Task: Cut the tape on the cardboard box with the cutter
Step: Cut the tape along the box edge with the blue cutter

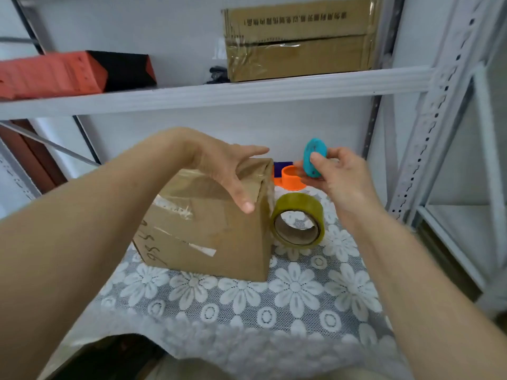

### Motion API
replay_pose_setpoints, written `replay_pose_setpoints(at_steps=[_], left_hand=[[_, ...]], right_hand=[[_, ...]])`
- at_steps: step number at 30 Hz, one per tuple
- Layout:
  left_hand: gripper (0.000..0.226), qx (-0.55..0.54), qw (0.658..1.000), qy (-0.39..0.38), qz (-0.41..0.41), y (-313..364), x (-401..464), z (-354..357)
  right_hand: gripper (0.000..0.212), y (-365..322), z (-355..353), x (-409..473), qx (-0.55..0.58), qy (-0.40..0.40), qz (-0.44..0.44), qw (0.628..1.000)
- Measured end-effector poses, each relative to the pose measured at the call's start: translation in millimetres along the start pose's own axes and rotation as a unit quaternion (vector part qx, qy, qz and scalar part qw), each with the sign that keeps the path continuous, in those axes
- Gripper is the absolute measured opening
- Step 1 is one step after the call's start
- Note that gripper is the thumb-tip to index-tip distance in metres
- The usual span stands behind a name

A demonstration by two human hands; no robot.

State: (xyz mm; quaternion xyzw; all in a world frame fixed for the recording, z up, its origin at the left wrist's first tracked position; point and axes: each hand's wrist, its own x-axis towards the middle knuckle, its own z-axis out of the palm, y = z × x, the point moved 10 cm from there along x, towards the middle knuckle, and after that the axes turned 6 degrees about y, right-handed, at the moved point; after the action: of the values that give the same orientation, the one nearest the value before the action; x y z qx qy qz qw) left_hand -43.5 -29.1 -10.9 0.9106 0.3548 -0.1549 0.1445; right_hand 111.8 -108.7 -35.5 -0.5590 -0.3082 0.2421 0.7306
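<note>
A taped cardboard box [208, 229] with handwriting on its side stands on the floral lace cloth [288, 292]. Clear tape runs over its top. My left hand [233, 171] rests on the box's top right edge, thumb down the front and fingers stretched over the far corner. My right hand [337, 179] holds a small teal oval cutter [314, 157] pinched between thumb and fingers, in the air to the right of the box's top. No blade is visible.
A roll of brownish packing tape [299, 220] stands on edge against the box's right side. Behind it sits an orange tape dispenser [290, 178]. The upper shelf [219, 91] carries a large cardboard box [299, 39] and a red-and-black package [68, 72]. Shelf uprights [433, 105] stand at right.
</note>
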Motion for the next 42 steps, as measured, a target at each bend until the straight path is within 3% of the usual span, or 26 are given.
replay_pose_setpoints(at_steps=[4,10,16,20,24,27,31,36,42], left_hand=[[0.159,0.197,0.980,-0.027,-0.019,-13.1,11.6,5.5],[0.157,0.140,0.990,-0.004,-0.008,-24.8,9.3,3.1],[0.147,0.125,0.977,0.165,-0.056,-91.1,-2.4,-4.5],[0.131,0.066,0.979,0.190,-0.037,-116.0,-15.3,-2.7],[0.107,0.019,0.978,0.209,0.000,-119.0,-33.1,-14.6],[0.099,0.006,0.978,0.209,-0.004,-130.9,-39.4,-12.6],[0.100,0.030,0.976,0.214,-0.005,-137.6,-42.7,-5.0],[0.114,0.050,0.976,0.211,-0.014,-128.4,-43.6,-6.9],[0.083,0.117,0.975,0.188,-0.024,-97.0,-48.7,9.5]], right_hand=[[0.013,5.5,4.2,-10.9,-0.166,0.049,-0.028,0.985],[0.023,13.9,32.3,2.5,-0.251,0.054,-0.031,0.966],[0.029,24.8,71.5,33.6,-0.153,0.035,0.056,0.986],[0.029,47.4,92.1,33.1,0.034,0.034,0.161,0.986],[0.020,57.7,123.4,21.2,0.152,0.021,0.187,0.970],[0.014,62.9,140.8,14.5,0.163,0.019,0.190,0.968],[0.027,60.4,151.2,16.3,0.164,0.005,0.178,0.970],[0.034,60.2,149.3,21.4,0.160,0.002,0.185,0.970],[0.028,60.0,145.1,20.0,0.111,-0.016,0.186,0.976]])
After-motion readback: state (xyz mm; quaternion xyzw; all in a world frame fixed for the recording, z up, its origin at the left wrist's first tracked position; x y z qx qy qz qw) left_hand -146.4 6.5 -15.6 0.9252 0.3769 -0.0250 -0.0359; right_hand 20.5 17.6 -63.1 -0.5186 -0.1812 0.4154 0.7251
